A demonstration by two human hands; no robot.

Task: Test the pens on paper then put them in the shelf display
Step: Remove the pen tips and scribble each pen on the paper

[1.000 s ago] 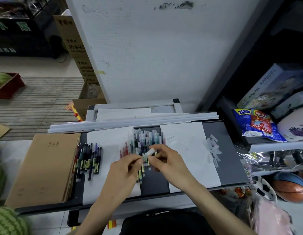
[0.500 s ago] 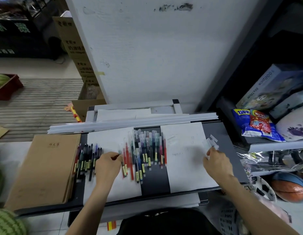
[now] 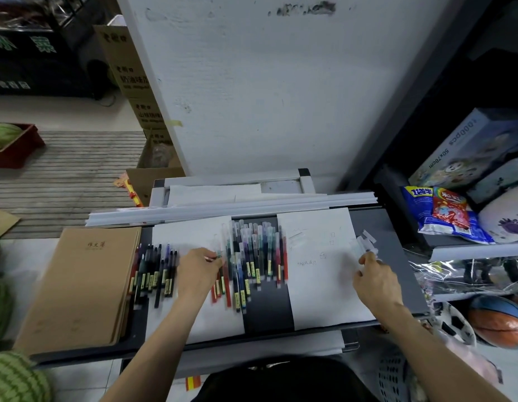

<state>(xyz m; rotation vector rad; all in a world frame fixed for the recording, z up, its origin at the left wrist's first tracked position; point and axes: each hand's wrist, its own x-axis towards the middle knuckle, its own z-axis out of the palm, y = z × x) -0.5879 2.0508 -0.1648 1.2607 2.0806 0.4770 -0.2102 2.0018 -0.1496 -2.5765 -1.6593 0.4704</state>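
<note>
Left hand (image 3: 198, 271) pinching a pen (image 3: 216, 257), right hand (image 3: 376, 281) curled at clear caps (image 3: 367, 244), grip unclear.

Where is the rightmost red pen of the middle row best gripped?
At mid-barrel, pinched from above and the right: the red pen lies flat, other pens crowd its left side, and only paper lies on its right.

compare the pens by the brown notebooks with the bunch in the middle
The notebook-side pens are mostly dark-barrelled; the middle bunch mixes red, blue, green and purple. The notebook-side pens are fewer; the middle bunch is bigger. Both lie side by side, roughly parallel, with yellowish barrel labels.
</note>
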